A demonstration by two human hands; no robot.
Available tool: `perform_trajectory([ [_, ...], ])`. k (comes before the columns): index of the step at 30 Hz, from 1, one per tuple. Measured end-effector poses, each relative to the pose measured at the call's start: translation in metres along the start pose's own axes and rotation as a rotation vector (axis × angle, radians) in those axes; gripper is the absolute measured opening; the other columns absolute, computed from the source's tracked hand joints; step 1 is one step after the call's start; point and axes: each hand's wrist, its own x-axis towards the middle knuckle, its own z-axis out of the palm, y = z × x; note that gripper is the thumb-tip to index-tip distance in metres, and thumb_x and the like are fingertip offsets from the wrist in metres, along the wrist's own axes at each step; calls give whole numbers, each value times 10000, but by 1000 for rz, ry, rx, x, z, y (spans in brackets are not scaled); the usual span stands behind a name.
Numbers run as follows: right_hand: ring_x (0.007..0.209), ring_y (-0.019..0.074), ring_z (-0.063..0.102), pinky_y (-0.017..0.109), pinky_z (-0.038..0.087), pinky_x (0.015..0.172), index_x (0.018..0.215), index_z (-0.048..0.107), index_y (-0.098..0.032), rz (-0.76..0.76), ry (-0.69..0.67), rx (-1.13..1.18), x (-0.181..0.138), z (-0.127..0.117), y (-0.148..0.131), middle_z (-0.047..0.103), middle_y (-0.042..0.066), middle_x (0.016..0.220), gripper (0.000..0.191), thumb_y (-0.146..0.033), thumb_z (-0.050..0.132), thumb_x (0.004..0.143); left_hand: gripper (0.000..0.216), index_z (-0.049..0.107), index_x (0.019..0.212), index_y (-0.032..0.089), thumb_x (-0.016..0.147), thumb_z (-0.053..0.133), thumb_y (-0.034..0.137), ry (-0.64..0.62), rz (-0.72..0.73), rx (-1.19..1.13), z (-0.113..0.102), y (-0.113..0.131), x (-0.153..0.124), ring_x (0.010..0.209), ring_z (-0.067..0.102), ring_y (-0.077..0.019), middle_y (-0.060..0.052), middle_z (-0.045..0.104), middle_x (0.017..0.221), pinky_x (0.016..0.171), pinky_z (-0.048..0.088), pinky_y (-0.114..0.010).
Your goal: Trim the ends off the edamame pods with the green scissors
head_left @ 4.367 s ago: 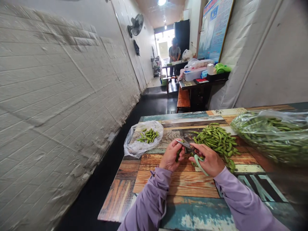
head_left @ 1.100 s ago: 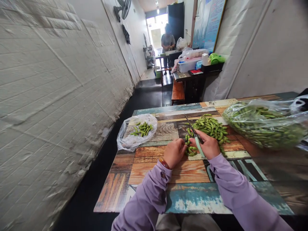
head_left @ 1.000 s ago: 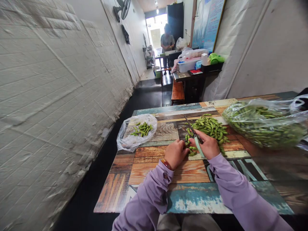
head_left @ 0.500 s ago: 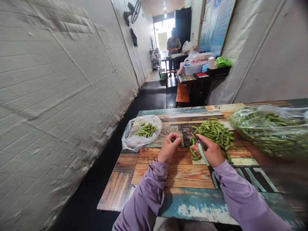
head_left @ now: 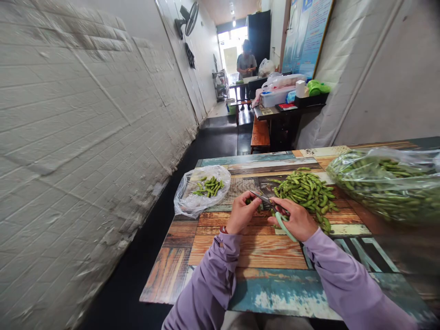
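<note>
Left hand (head_left: 239,214) holds pod (head_left: 248,201), right hand (head_left: 300,222) scissors (head_left: 283,225)

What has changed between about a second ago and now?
The left hand, then at the near-left edge of the pod pile, has moved left and now holds a green pod. The scissors have swung from pointing forward to pointing left, toward it. Unchanged: right hand gripping scissors, small bag, large bag.
</note>
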Motion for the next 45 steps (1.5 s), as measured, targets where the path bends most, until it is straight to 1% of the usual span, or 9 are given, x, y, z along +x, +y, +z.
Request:
perform_trajectory([
  [4, 726, 164, 595, 295, 506, 698, 1177, 579, -228, 6, -8, -2, 0, -1, -2, 620, 31, 872, 504, -442, 660, 727, 190, 656, 791, 142, 760, 618, 326, -16, 70, 54, 0, 0, 0, 645, 477, -99, -6, 596, 714, 613, 367, -207],
  [7, 733, 165, 601, 294, 509, 693, 1171, 589, -223, 10, -2, -1, -1, -1, -1, 630, 42, 899, 491, -453, 648, 740, 196, 651, 775, 139, 759, 619, 332, -20, 76, 71, -1, -2, 0, 668, 486, -110, -11, 596, 715, 635, 374, -215],
  [13, 725, 172, 625, 314, 523, 723, 1172, 600, -217, -31, 26, -17, -2, 1, 5, 670, 62, 930, 480, -446, 643, 753, 217, 617, 741, 140, 755, 619, 356, -26, 77, 71, -3, -5, 2, 626, 457, -96, 7, 562, 680, 598, 356, -207],
  [19, 955, 238, 656, 366, 527, 849, 1132, 637, -228, -6, 67, 23, -2, 3, 5, 694, 70, 1064, 424, -420, 644, 754, 180, 611, 729, 147, 714, 657, 321, 42, 86, 119, -2, 0, 1, 641, 448, -93, 6, 544, 699, 600, 350, -205],
  [21, 990, 247, 650, 378, 527, 862, 1131, 639, -237, 37, 98, 43, -2, 3, 5, 691, 58, 1086, 416, -413, 639, 755, 198, 612, 763, 154, 691, 677, 326, 76, 48, 53, -1, 2, 1, 622, 444, -85, 13, 534, 697, 574, 347, -197],
  [25, 941, 238, 660, 365, 545, 818, 1161, 613, -230, 60, 164, 41, 0, 3, 6, 690, 64, 1057, 459, -406, 646, 739, 326, 531, 817, 182, 655, 702, 407, 98, -140, -282, -2, 1, 2, 474, 359, -40, 57, 478, 645, 424, 249, -164],
  [29, 812, 188, 650, 315, 558, 710, 1185, 573, -231, 24, 122, 46, 0, 5, 6, 661, 60, 980, 488, -409, 649, 737, 416, 465, 806, 184, 603, 742, 419, 107, -228, -470, -5, 0, 4, 449, 368, -28, 57, 501, 664, 386, 210, -147],
  [38, 727, 163, 599, 296, 531, 676, 1191, 565, -253, -10, 72, 23, -1, 1, -1, 605, 23, 854, 487, -397, 646, 733, 405, 489, 826, 180, 594, 748, 390, 127, -202, -449, -3, 2, 3, 442, 383, -22, 60, 529, 665, 392, 228, -150],
  [45, 726, 169, 596, 300, 526, 687, 1189, 563, -255, -28, 63, 10, -1, 1, 0, 605, 25, 844, 479, -415, 641, 745, 383, 505, 828, 177, 598, 745, 368, 136, -203, -435, -3, 1, 4, 440, 380, -20, 59, 528, 660, 394, 232, -148],
])
